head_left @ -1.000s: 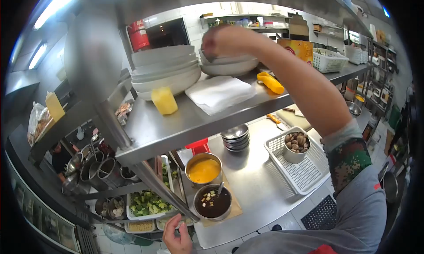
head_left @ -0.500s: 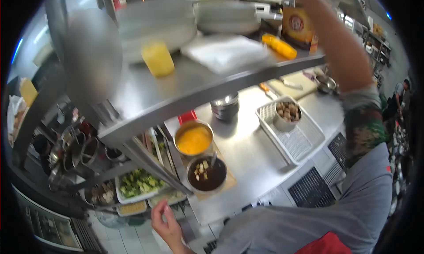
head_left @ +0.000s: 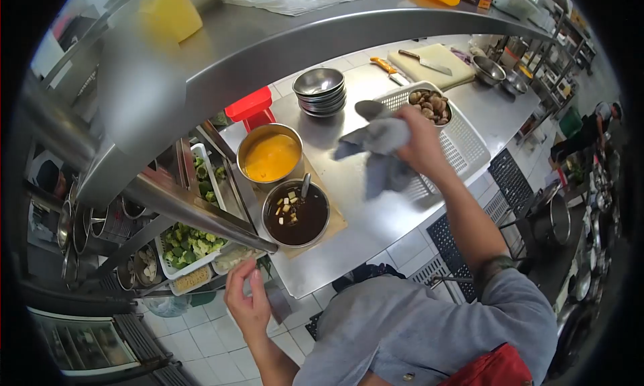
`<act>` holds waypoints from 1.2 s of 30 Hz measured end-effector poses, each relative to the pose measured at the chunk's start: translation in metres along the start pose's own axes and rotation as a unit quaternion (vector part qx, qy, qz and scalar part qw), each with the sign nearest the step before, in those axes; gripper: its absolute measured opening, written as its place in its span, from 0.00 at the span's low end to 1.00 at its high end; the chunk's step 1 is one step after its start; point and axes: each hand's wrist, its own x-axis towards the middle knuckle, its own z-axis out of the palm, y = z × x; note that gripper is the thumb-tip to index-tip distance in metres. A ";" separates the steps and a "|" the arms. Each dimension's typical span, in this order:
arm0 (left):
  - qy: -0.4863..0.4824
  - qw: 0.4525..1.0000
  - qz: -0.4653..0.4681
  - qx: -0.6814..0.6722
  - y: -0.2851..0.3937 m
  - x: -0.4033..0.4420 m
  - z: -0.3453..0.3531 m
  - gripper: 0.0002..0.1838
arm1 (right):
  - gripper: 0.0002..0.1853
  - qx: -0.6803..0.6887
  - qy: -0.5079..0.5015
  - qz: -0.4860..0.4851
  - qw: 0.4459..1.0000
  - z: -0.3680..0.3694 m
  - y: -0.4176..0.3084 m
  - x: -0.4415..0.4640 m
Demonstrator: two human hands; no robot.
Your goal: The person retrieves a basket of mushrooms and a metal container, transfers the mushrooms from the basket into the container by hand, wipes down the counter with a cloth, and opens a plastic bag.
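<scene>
My right hand point(head_left: 421, 139) is closed on a grey-blue cloth point(head_left: 386, 164), which hangs bunched and blurred above the steel counter. A dark rounded shape point(head_left: 373, 109) shows beside the cloth; I cannot tell what it is. Just behind that hand, a metal container of mushrooms point(head_left: 429, 105) stands in a white perforated basket point(head_left: 473, 151). My left hand point(head_left: 248, 299) is low at the counter's near left corner, fingers apart, holding nothing I can see. Nearest to it is a bowl of dark sauce point(head_left: 295, 215) with pale cubes and a spoon. A pot of orange liquid point(head_left: 270, 156) adjoins it.
Stacked steel bowls point(head_left: 319, 90) and a red container point(head_left: 249, 107) stand farther back. A knife point(head_left: 429, 62) lies on a cutting board point(head_left: 439, 67). A steel shelf point(head_left: 268, 43) crosses overhead. Broccoli point(head_left: 191, 245) sits lower left. Another person point(head_left: 597, 131) is at far right.
My right hand has come down from the upper shelf to above the counter, now with the cloth in it. The view has tilted downward. My left hand has stayed low.
</scene>
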 end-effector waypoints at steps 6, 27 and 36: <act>-0.179 0.886 -0.428 -0.010 -0.139 -0.169 -0.065 0.21 | 0.62 -0.104 -0.197 0.139 0.965 0.185 0.143 0.054; -0.025 0.762 -0.644 -0.061 -0.220 -0.445 -0.034 0.37 | 0.38 -0.106 -0.073 0.005 0.992 0.179 0.092 -0.234; -0.027 0.760 -0.644 -0.085 -0.238 -0.520 -0.103 0.35 | 0.33 0.128 -0.290 -0.187 0.930 0.308 -0.133 -0.288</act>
